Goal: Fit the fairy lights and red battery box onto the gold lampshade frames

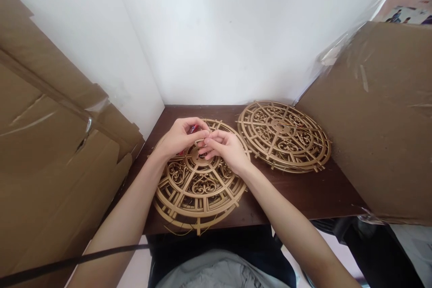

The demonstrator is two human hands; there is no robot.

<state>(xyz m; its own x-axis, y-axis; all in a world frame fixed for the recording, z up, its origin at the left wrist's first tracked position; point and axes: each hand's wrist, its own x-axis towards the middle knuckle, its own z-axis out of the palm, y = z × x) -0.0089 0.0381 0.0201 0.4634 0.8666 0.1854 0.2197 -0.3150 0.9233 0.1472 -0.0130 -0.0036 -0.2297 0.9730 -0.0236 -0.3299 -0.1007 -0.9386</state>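
Note:
A round gold openwork disc (199, 189) with scroll patterns lies on the dark brown table (303, 193) in front of me. Both hands meet over its centre hub. My left hand (180, 137) is curled, fingers pinched, with a small red thing (193, 129) showing between the fingers. My right hand (224, 146) is also closed in a pinch, fingertips touching the left hand's; what it holds is too small to make out. A second gold disc (283, 135), a stack of a few, lies to the right, apart from both hands.
Large cardboard sheets stand at the left (50, 153) and at the right (381, 121) of the table. White walls (219, 31) form a corner behind. A black cable (67, 263) crosses under my left forearm near the table's front edge.

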